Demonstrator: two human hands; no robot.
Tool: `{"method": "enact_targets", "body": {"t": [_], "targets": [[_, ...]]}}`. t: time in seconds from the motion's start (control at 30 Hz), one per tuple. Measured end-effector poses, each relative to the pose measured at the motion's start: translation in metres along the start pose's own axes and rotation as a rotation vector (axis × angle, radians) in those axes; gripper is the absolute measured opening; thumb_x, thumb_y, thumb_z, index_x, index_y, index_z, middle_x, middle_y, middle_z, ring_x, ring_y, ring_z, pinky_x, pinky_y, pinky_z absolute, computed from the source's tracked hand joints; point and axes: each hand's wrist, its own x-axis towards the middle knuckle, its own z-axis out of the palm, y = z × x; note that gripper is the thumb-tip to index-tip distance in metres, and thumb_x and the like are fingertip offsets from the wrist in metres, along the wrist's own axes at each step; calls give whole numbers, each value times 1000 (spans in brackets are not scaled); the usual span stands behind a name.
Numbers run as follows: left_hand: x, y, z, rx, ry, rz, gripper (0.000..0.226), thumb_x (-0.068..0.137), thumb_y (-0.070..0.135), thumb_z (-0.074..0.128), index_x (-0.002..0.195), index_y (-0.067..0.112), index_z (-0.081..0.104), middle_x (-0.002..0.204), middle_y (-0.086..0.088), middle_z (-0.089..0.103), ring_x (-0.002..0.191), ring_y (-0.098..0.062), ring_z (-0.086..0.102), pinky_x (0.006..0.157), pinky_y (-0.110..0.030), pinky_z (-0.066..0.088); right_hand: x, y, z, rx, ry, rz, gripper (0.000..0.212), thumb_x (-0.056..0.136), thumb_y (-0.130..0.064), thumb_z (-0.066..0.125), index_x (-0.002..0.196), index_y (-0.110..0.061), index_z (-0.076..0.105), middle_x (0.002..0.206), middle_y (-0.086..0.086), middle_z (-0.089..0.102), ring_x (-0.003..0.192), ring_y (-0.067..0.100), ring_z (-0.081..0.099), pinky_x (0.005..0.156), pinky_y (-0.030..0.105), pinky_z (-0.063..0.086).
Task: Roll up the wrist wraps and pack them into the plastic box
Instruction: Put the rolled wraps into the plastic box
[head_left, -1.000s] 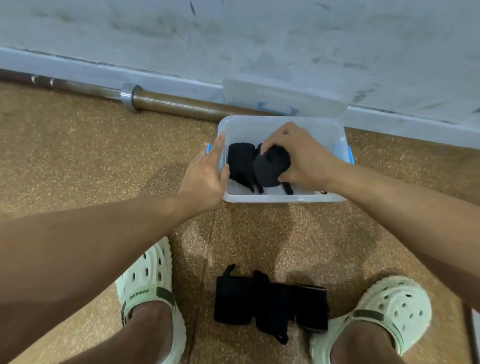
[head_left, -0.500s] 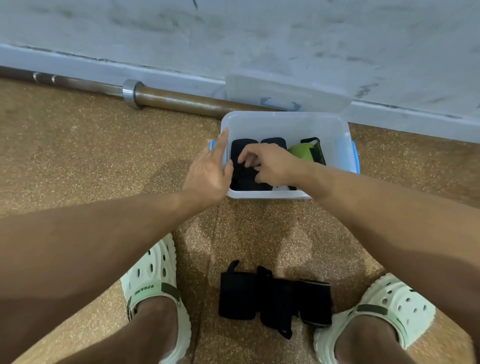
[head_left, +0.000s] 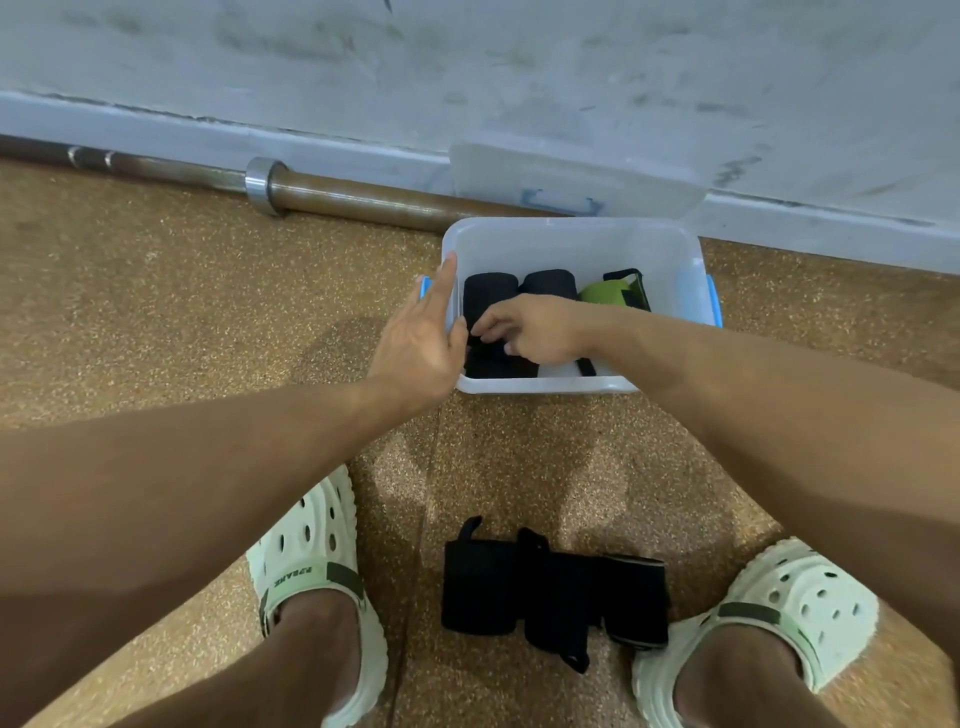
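Head view. The floor (head_left: 156, 322) is brown speckled matting, meeting a scuffed pale wall (head_left: 467, 62) along a grey skirting. A steel barbell (head_left: 270, 186) lies on the floor along the skirting, its right end passing behind the box.

Count: one clear plastic box (head_left: 571, 244) with blue side latches, its lid (head_left: 576, 174) leaning against the wall behind it; two rolled black wrist wraps (head_left: 491, 288) standing side by side at the box's left, a third item, green and black (head_left: 615, 292), to their right. On the floor between the feet, a heap of unrolled black wraps (head_left: 550, 597); the number in it cannot be told. Two pale green clogs (head_left: 311, 566), one per foot.

Left hand (head_left: 421, 338): fingers straight and together, palm against the box's left wall, thumb hooked over the rim; it holds nothing else. Right hand (head_left: 530, 332): reaching inside the box, fingers bent and touching the left-hand rolled wrap; whether they pinch it cannot be told.

Clearances: the box sits near the wall, just in front of the barbell. Its right end holds bare space. Open floor separates the box from the heap.
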Motion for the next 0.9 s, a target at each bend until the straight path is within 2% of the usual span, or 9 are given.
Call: {"method": "enact_targets", "body": {"t": [0.13,0.2,0.27,0.33,0.43,0.57,0.63,0.77,0.9], "targets": [[2,-1,1,-12,-5,-11,71,107,26,42,164,26,-1,158,-16,41,150,-35,29,119,-48,28,-24,8,-22,92,426,-63,34,98,1,56,122,-20,69,119,-3,73,111,9,65,107,28,48],[3,1,1,-17,-13,-35,73,106,22,43,163,27,-3,156,-17,42,149,-36,29,117,-49,31,-46,5,-24,132,691,-139,29,96,-4,57,111,-24,70,104,-10,74,96,4,66,94,18,49],[3,5,1,-27,-21,-70,75,105,18,43,163,29,-4,154,-20,44,152,-36,23,113,-48,35,-71,-7,-8,174,822,-272,19,94,-10,61,103,-23,72,94,-13,73,86,3,65,80,12,47],[4,9,2,-29,-14,-91,76,104,17,42,163,31,-4,153,-23,43,153,-35,22,110,-46,37,-90,-17,22,131,707,-423,15,94,-8,65,99,-19,74,91,-13,71,83,3,64,77,13,47],[5,11,2,-25,-15,-121,76,104,18,41,162,36,-4,162,-25,29,133,-37,50,86,-37,44,-98,-21,71,19,201,-386,18,96,-13,68,110,-22,75,106,-13,74,94,0,67,87,21,56],[7,10,0,-35,-31,-129,76,105,20,42,162,39,-5,166,-26,17,81,-23,66,59,-22,37,-82,-7,127,-312,-230,-188,77,90,-42,77,155,-26,41,155,0,48,139,20,48,116,38,42],[6,8,0,-40,-30,-128,76,105,21,42,161,38,-6,166,-26,17,96,-30,67,64,-24,39,-76,3,145,-359,-318,-88,90,83,-54,78,157,-27,35,155,2,47,142,26,43,115,44,41],[5,8,2,-42,-16,-113,75,106,20,43,162,36,-5,165,-24,23,131,-37,52,81,-26,40,-70,16,165,-267,-320,26,65,77,-63,79,124,-22,61,114,0,67,106,26,64,86,41,56],[4,9,0,-55,-17,-118,76,106,19,43,162,36,-5,162,-21,30,130,-34,51,94,-35,45,-67,8,170,-259,-313,30,68,75,-66,79,128,-27,61,119,-3,67,111,23,59,86,33,41]]}}
